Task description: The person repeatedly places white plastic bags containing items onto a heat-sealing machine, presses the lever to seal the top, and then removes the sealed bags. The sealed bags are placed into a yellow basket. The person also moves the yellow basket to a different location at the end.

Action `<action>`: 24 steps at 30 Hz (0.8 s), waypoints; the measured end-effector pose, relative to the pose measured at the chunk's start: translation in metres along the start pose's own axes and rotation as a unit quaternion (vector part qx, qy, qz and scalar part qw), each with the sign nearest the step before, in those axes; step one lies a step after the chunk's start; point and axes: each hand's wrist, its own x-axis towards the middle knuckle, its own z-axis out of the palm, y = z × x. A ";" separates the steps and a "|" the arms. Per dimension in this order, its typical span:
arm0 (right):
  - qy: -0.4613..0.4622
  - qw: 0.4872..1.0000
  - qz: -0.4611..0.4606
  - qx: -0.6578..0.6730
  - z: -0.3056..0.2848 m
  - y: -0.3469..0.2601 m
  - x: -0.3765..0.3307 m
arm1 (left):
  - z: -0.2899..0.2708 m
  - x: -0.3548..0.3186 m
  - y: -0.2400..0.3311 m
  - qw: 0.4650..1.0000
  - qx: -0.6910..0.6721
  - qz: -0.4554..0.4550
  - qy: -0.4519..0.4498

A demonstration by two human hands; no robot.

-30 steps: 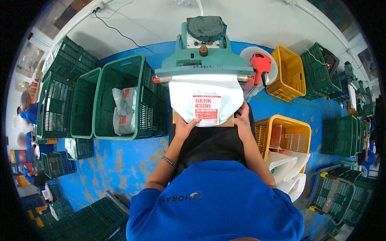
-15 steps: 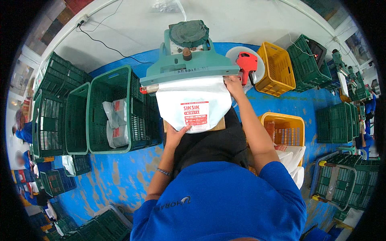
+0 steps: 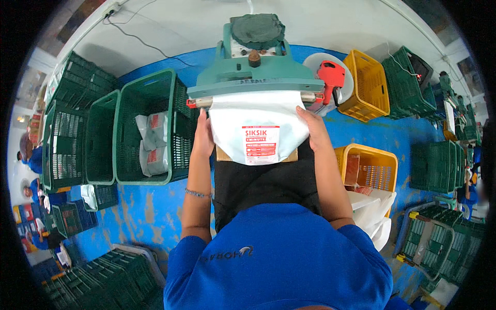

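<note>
A white plastic pouch [image 3: 227,129] with a red printed panel hangs from the jaw of a green bench-top heat sealer [image 3: 258,77], its top edge up at the jaw. My left hand [image 3: 204,135] is closed at the pouch's left edge, some of its fingers hidden. My right hand [image 3: 313,129] grips the right edge, thumb in front and other fingers behind. The pouch's rounded lower part rests over a brown board [image 3: 292,156] above my lap.
Left stands a green crate [image 3: 147,178] holding white pouches [image 3: 154,160]. A red handheld labeller [image 3: 331,77] lies by the sealer's right end. A yellow crate [image 3: 361,101] stands behind it; another yellow crate [image 3: 383,150] with pouches is by my right arm.
My left hand has moved from the pouch's bottom up to its left edge. The right hand has slid down from the jaw along the right edge. The view has shifted slightly.
</note>
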 end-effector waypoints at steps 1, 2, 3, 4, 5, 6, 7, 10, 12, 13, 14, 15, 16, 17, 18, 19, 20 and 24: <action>-0.001 1.000 0.010 0.009 0.001 -0.001 0.000 | 0.000 0.008 -0.002 0.995 0.039 0.071 0.058; 0.000 1.000 0.012 0.022 0.001 -0.001 0.001 | -0.003 0.015 -0.002 0.974 0.127 0.131 0.131; 0.003 0.999 0.026 0.031 0.001 0.000 0.001 | -0.008 0.022 -0.003 0.939 0.220 0.193 0.181; 0.009 0.999 0.033 0.025 0.001 0.001 0.001 | -0.013 0.031 -0.006 0.928 0.229 0.239 0.169; 0.002 0.999 0.027 0.027 0.000 0.002 0.000 | -0.020 0.039 -0.010 0.890 0.319 0.268 0.187; 0.000 0.999 0.030 0.028 -0.001 0.003 0.000 | -0.027 0.051 -0.012 0.844 0.359 0.354 0.184; -0.003 0.999 0.030 0.031 -0.001 0.004 0.000 | -0.033 0.064 -0.012 0.832 0.370 0.377 0.170; -0.016 0.998 0.037 0.038 -0.002 0.004 0.000 | -0.049 0.091 -0.003 0.877 0.340 0.322 0.106; -0.025 0.998 0.039 0.051 -0.001 0.001 0.001 | -0.051 0.091 0.007 0.930 0.293 0.217 0.056; -0.028 0.997 0.039 0.062 0.000 -0.001 0.001 | -0.048 0.084 0.011 0.949 0.263 0.170 0.044; -0.036 0.996 0.047 0.071 0.001 -0.003 0.000 | -0.044 0.071 0.014 0.959 0.222 0.168 0.055; -0.045 0.996 0.040 0.072 0.002 -0.005 -0.002 | -0.035 0.057 0.011 0.965 0.176 0.177 0.081; -0.057 0.995 0.039 0.071 0.004 -0.007 -0.005 | -0.024 0.042 0.006 0.969 0.130 0.185 0.105; -0.060 0.995 0.033 0.070 0.005 -0.010 -0.008 | -0.013 0.024 0.000 0.973 0.094 0.196 0.075; -0.082 0.996 -0.005 0.029 0.006 -0.012 -0.013 | -0.004 0.006 -0.007 0.976 0.057 0.205 0.044; -0.096 0.994 -0.046 -0.013 0.008 -0.013 -0.019 | 0.003 -0.013 -0.014 0.980 0.056 0.183 0.049; -0.124 0.988 -0.084 -0.047 0.010 -0.014 -0.026 | 0.008 -0.031 -0.021 0.984 0.055 0.162 0.054; -0.151 0.944 -0.221 -0.195 0.015 -0.022 -0.054 | 0.021 -0.068 -0.020 0.879 0.371 0.242 0.175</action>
